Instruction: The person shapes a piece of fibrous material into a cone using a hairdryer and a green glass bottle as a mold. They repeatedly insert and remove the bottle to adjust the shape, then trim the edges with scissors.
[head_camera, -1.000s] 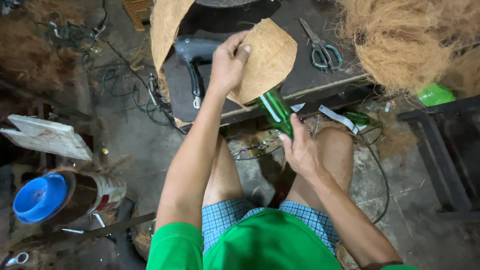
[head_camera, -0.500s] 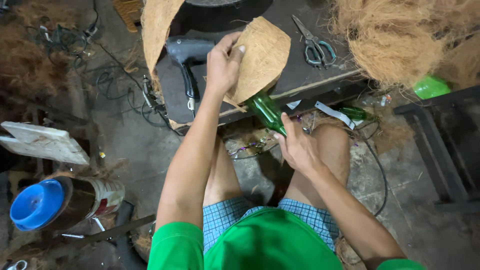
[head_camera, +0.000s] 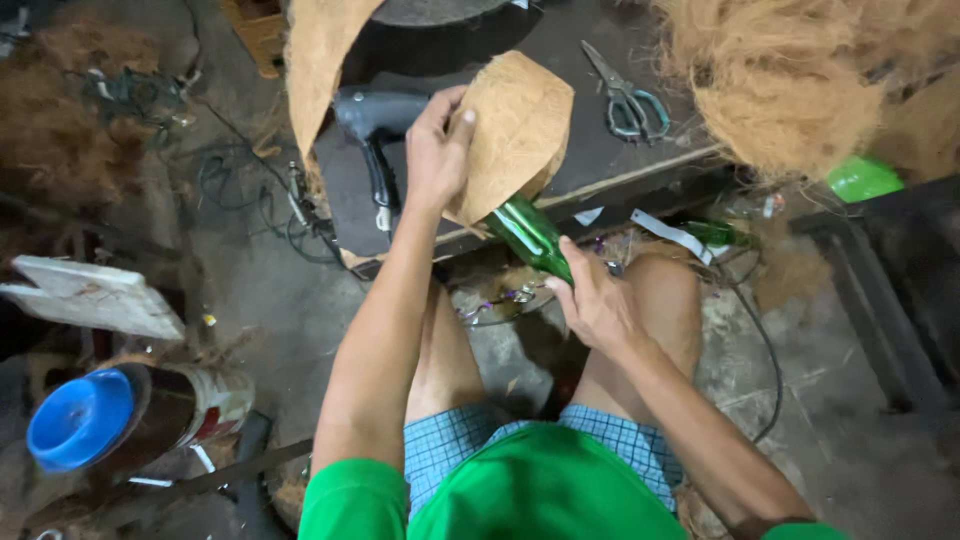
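A green glass bottle (head_camera: 530, 236) slants up from my lap toward the low dark worktable (head_camera: 600, 160). Its upper part is covered by a tan sheet of coconut fibre (head_camera: 520, 130) wrapped around it. My left hand (head_camera: 437, 150) presses on that sheet from the left, fingers curled over it. My right hand (head_camera: 592, 300) grips the bottle's lower end, just above my right knee.
A black heat gun (head_camera: 372, 125) lies on the worktable left of the sheet, scissors (head_camera: 625, 98) to the right. A big pile of loose fibre (head_camera: 790, 80) fills the top right. A blue-lidded jar (head_camera: 85, 418), a white board (head_camera: 90, 295) and cables lie on the floor at left.
The view has shifted slightly. Both hands keep their hold on the wrapped bottle, with the left hand's fingers shifting a little on the fibre sheet.
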